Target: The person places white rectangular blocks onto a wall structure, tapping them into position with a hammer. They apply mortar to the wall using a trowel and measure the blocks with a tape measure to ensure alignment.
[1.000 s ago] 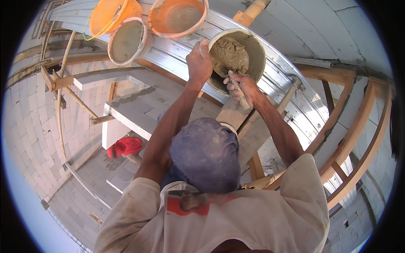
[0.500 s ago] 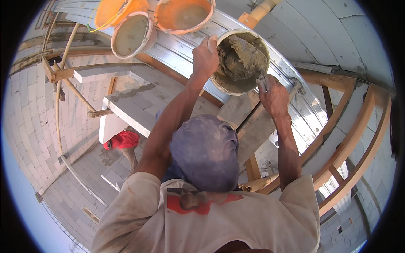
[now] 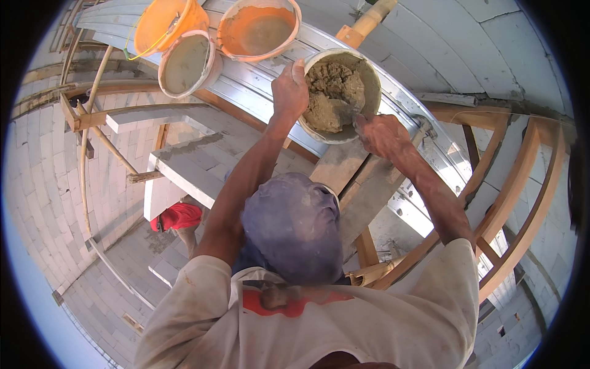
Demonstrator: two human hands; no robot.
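My left hand point(image 3: 290, 92) is closed on the left rim of a pale bucket point(image 3: 373, 86). Thick grey-brown mortar point(image 3: 335, 86) lies inside it. At the bucket's lower right edge, my right hand point(image 3: 382, 132) is closed round a trowel point(image 3: 345, 114); its grey blade dips into the mortar, and its handle is mostly hidden by my fingers. The bucket stands on ribbed metal sheeting point(image 3: 246, 83). Below my arms is a rounded, dusty blue-grey cloth-covered shape point(image 3: 295, 224).
Left of the bucket stand an orange bucket point(image 3: 226, 31), a whitish bucket point(image 3: 214, 66) and a yellow-orange bucket point(image 3: 198, 21). Wooden beams point(image 3: 516, 184) curve along the right. White blocks point(image 3: 184, 175) and bamboo poles point(image 3: 86, 154) are at left, near red cloth point(image 3: 179, 216).
My right hand has moved left and inward over the bucket's edge, and the trowel blade now shows in the mortar. The mortar's surface has changed shape. My left hand stays on the rim.
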